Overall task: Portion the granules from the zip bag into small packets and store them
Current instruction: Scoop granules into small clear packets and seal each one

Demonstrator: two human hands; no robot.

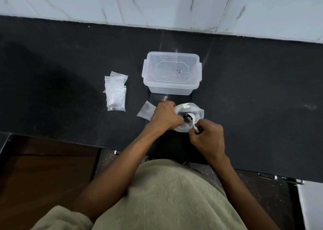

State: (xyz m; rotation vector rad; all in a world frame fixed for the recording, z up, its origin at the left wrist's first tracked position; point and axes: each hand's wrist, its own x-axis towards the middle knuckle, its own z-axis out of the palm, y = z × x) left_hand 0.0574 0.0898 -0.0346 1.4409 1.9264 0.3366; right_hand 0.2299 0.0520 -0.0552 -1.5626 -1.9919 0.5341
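A clear zip bag [194, 110] with dark granules lies open on the black counter [70, 76], just in front of me. My left hand [163, 115] grips the bag's left rim and holds its mouth open. My right hand [208, 136] pinches the handle of a small white spoon [192, 120] whose bowl sits inside the bag. One small packet [146, 111] lies flat under the left hand's outer side. A pile of small clear packets [115, 91] lies to the left; the lowest one shows dark granules.
A clear plastic box [172, 72] without lid stands behind the bag, with a few small dark bits on its bottom. A marble wall [157, 4] closes the counter's far side. The counter's near edge runs just below my hands, with brown cabinet fronts [43, 173] beneath.
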